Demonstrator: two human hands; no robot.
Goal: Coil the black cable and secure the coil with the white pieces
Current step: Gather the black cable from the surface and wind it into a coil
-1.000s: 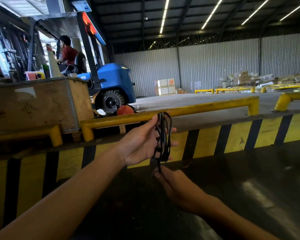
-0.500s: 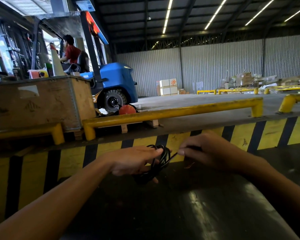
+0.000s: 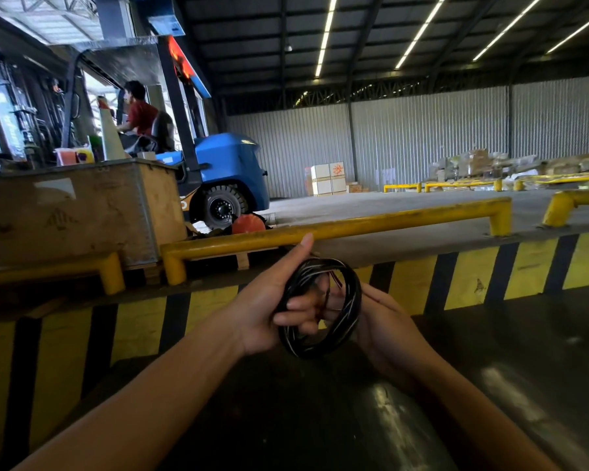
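The right hand [image 3: 385, 321] lies largely behind the black cable [image 3: 323, 307], so its fingertips cannot be made out and whether it grips the coil or only backs it cannot be told. No white pieces can be identified; pale streaks on the cable loops may be glare. The cable's free end is not traceable among the loops. Count: one cable, wound into one round coil of several turns; two hands; two bare forearms, both cut off by the lower frame edge. The left hand [image 3: 269, 311] is clenched on the coil's left side, fingers curled through the loops, thumb raised. The coil is held in the air between the hands, above a dark glossy surface [image 3: 422, 419] and in front of the yellow-and-black striped kerb [image 3: 473, 277]. Behind stand a yellow rail [image 3: 354, 229], one wooden crate [image 3: 75, 212] and one blue forklift [image 3: 228, 168] with a seated person. Against half a second ago, the coil has turned to face the camera as an open ring, the left thumb has lifted, and the right hand has gone from pinching a strand beside the coil to behind it.
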